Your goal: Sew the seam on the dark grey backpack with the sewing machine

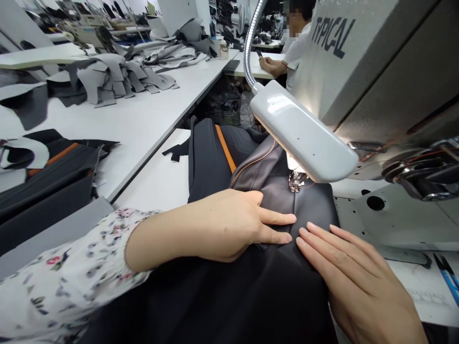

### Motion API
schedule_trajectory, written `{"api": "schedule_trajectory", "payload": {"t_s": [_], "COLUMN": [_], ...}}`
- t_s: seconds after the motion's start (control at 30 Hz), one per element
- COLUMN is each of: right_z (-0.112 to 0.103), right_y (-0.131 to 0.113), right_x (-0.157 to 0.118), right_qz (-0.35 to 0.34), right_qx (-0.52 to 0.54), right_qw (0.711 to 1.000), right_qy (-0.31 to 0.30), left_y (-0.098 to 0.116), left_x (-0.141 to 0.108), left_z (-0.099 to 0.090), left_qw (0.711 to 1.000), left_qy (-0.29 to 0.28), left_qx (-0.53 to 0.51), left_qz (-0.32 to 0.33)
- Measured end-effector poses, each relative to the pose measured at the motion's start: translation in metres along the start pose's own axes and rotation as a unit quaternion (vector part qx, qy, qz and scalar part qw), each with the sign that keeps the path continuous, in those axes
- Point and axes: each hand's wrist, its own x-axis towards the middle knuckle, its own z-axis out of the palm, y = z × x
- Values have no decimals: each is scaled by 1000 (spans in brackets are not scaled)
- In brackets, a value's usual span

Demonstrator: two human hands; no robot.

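Observation:
Black leather-like material (311, 205) with a seam lies under the presser foot (297, 181) of a sewing machine (358, 62). My left hand (236, 222) presses on it left of the seam, two fingers stretched toward the seam and the others partly hidden. On the other side, my right hand (351, 267) lies flat with its fingers extended, the tips close to the seam. Behind my left hand the same piece continues as a dark panel with an orange strip (225, 148) and a fold with orange stitching (254, 165).
A white lamp (304, 134) on a bendy metal neck hangs over the needle area. Blue-handled thread snips (448, 279) lie at the right edge. Grey cut pieces (114, 76) are heaped on the left table (143, 114). A person (297, 43) sits beyond the machine.

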Motion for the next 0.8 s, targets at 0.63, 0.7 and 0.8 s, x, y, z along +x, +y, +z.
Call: {"api": "schedule_trajectory", "payload": {"t_s": [0.63,0.7,0.8], "right_z": [8,8,8], "right_y": [17,19,22], "right_x": [4,6,10], "right_qz": [43,40,32], "right_qx": [-16,-16,-18], "right_qw": [999,999,999], "right_qy": [-2,3,9], "left_y": [-16,-17,-19], "left_x": [8,8,8], "left_z": [3,3,3], "left_qw": [999,999,999], "left_qy": [26,31,31], "left_qx": [-15,-22,-23], "left_qz": [-15,-17,-21]}}
